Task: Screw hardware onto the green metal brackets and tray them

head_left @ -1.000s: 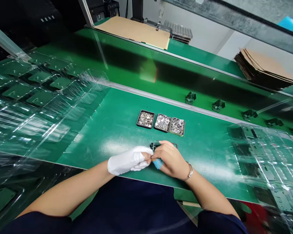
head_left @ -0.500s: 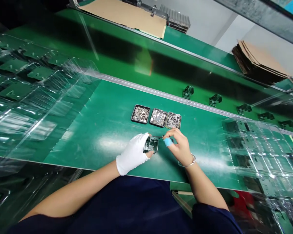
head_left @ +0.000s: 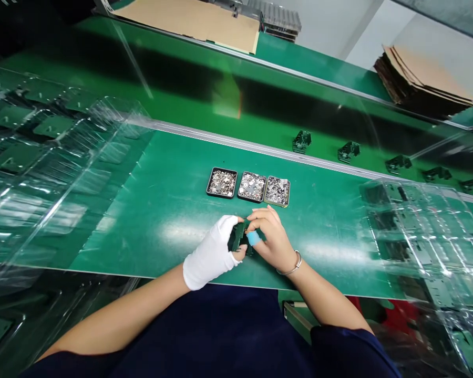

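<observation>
My left hand (head_left: 212, 251), in a white glove with bare fingertips, is closed around a small dark boxy metal assembly (head_left: 239, 236) above the bench's front part. My right hand (head_left: 271, 237), with blue tape round a finger and a bangle at the wrist, has its fingers pinched together against the assembly's right side. What lies between these fingertips is hidden. Just beyond the hands stand a left tray (head_left: 208, 190), a middle tray (head_left: 239, 195) and a right tray (head_left: 266, 200), each filled with small shiny metal parts.
Clear plastic trays (head_left: 43, 173) with compartments are stacked at the left, and more plastic trays (head_left: 413, 231) stand at the right. Behind a metal rail (head_left: 220, 138), several dark assemblies (head_left: 301, 142) sit in a row on a green surface. Cardboard sheets (head_left: 425, 79) lie at the back right.
My right hand has moved left, from beside the assembly to against it. The assembly has turned in my left hand, showing a different, darker face.
</observation>
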{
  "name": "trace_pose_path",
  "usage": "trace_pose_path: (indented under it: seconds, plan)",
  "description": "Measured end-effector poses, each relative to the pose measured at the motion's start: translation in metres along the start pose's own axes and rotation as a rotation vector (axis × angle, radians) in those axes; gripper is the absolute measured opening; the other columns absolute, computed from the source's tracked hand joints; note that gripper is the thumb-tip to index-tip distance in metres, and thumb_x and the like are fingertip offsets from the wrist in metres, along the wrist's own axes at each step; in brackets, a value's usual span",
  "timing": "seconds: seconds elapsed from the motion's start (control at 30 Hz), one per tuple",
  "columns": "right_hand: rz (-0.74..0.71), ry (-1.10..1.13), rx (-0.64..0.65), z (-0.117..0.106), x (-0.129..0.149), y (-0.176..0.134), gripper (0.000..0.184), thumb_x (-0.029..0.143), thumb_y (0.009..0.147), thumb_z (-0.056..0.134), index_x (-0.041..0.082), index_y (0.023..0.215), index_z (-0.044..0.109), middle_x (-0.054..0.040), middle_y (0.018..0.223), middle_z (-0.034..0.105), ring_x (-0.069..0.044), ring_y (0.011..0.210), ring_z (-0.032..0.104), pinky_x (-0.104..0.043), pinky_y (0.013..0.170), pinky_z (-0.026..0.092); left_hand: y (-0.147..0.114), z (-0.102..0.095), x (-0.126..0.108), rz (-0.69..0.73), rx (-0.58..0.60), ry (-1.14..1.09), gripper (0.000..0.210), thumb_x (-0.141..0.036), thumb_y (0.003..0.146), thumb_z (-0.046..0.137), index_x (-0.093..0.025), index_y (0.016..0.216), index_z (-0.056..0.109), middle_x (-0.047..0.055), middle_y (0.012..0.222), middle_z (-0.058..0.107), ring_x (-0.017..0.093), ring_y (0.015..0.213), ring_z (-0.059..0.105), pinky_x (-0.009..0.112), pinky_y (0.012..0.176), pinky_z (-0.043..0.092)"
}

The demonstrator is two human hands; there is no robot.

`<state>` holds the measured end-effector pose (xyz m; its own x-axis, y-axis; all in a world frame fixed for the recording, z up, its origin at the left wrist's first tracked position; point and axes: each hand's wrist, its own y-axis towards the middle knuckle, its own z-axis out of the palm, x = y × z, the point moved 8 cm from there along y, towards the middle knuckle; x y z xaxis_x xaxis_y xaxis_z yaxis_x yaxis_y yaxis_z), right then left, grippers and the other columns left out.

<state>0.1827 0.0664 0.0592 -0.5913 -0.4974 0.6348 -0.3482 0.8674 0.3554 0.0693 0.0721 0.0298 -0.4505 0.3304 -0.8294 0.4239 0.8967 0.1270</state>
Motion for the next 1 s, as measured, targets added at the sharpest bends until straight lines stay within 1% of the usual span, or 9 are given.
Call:
trace_pose_path:
  seconds: [0.2, 0.33, 0.4, 0.5, 0.57, 0.63, 0.77, 0.87, 1.0]
  plan:
    - [0.023, 0.015, -0.027, 0.0, -0.003, 0.0, 0.01, 0.017, 0.085, 0.046, 0.023, 0.084, 0.054, -0.0056, 0.098, 0.06, -0.02, 0.106, 0.054, -0.049, 0.107, 0.028, -0.002, -0.001, -0.006, 0.124, -0.065, 0.161, 0.043, -0.032, 0.073, 0.057, -0.017, 0.112, 0.046, 0.013, 0.108, 0.054, 0.03, 0.105, 0.054, 0.047, 0.091, 0.045]
    - [0.023, 0.041, -0.03, 0.001, -0.006, 0.001, 0.01, 0.017, 0.086, 0.045, 0.022, 0.084, 0.053, -0.0062, 0.097, 0.06, -0.019, 0.101, 0.056, -0.047, 0.104, 0.032, 0.001, 0.0, -0.004, 0.087, 0.005, 0.028, 0.04, -0.033, 0.076, 0.054, -0.018, 0.111, 0.045, 0.009, 0.104, 0.055, 0.024, 0.097, 0.057, 0.041, 0.088, 0.048]
    - [0.024, 0.058, -0.039, 0.001, -0.008, 0.002, 0.01, 0.016, 0.086, 0.045, 0.022, 0.085, 0.053, -0.0061, 0.096, 0.06, -0.019, 0.099, 0.056, -0.047, 0.104, 0.033, 0.002, -0.001, -0.004, 0.066, 0.004, -0.015, 0.039, -0.032, 0.076, 0.054, -0.018, 0.112, 0.044, 0.008, 0.104, 0.055, 0.023, 0.095, 0.058, 0.039, 0.086, 0.05]
    - [0.029, 0.08, -0.071, 0.0, -0.009, 0.001, 0.01, 0.015, 0.086, 0.046, 0.022, 0.085, 0.053, -0.0051, 0.095, 0.06, -0.019, 0.097, 0.056, -0.047, 0.103, 0.033, 0.003, -0.002, -0.005, 0.067, -0.035, 0.036, 0.039, -0.023, 0.077, 0.051, -0.018, 0.115, 0.044, 0.01, 0.112, 0.055, 0.023, 0.105, 0.057, 0.04, 0.093, 0.048]
    - [0.033, 0.093, -0.095, -0.001, -0.008, 0.0, 0.009, 0.015, 0.085, 0.048, 0.022, 0.085, 0.053, -0.0043, 0.093, 0.059, -0.019, 0.095, 0.056, -0.046, 0.103, 0.034, 0.005, -0.002, -0.007, 0.087, -0.063, 0.083, 0.036, -0.019, 0.082, 0.046, -0.018, 0.118, 0.045, 0.012, 0.12, 0.055, 0.024, 0.115, 0.053, 0.041, 0.1, 0.044]
    - [0.038, 0.094, -0.111, -0.002, -0.006, 0.0, 0.007, 0.016, 0.085, 0.049, 0.023, 0.086, 0.052, -0.0041, 0.091, 0.059, -0.019, 0.094, 0.057, -0.046, 0.103, 0.034, 0.008, -0.003, -0.009, 0.114, -0.082, 0.105, 0.03, -0.018, 0.086, 0.042, -0.018, 0.115, 0.048, 0.012, 0.121, 0.057, 0.023, 0.12, 0.051, 0.04, 0.103, 0.042]
    - [0.042, 0.089, -0.111, -0.003, -0.002, -0.001, 0.005, 0.018, 0.085, 0.049, 0.023, 0.085, 0.05, -0.0036, 0.088, 0.06, -0.019, 0.091, 0.058, -0.046, 0.101, 0.036, 0.015, -0.008, -0.014, 0.183, -0.1, 0.153, 0.019, -0.02, 0.087, 0.045, -0.018, 0.103, 0.056, 0.009, 0.106, 0.065, 0.02, 0.101, 0.061, 0.034, 0.091, 0.049]
    - [0.04, 0.085, -0.096, 0.0, -0.002, -0.003, 0.007, 0.016, 0.085, 0.047, 0.023, 0.086, 0.049, -0.0027, 0.088, 0.06, -0.017, 0.089, 0.059, -0.047, 0.103, 0.035, 0.016, -0.011, -0.023, 0.273, -0.136, 0.281, 0.017, -0.021, 0.086, 0.045, -0.017, 0.096, 0.058, 0.009, 0.099, 0.067, 0.021, 0.091, 0.063, 0.035, 0.081, 0.051]
    - [-0.044, -0.025, -0.095, 0.007, 0.0, -0.007, 0.021, 0.006, 0.078, 0.041, 0.022, 0.091, 0.047, -0.0055, 0.09, 0.06, -0.02, 0.09, 0.058, -0.047, 0.1, 0.04, 0.011, -0.01, -0.03, 0.316, -0.243, 0.489, 0.018, -0.02, 0.08, 0.046, -0.015, 0.091, 0.059, 0.012, 0.089, 0.066, 0.025, 0.082, 0.062, 0.038, 0.071, 0.051]
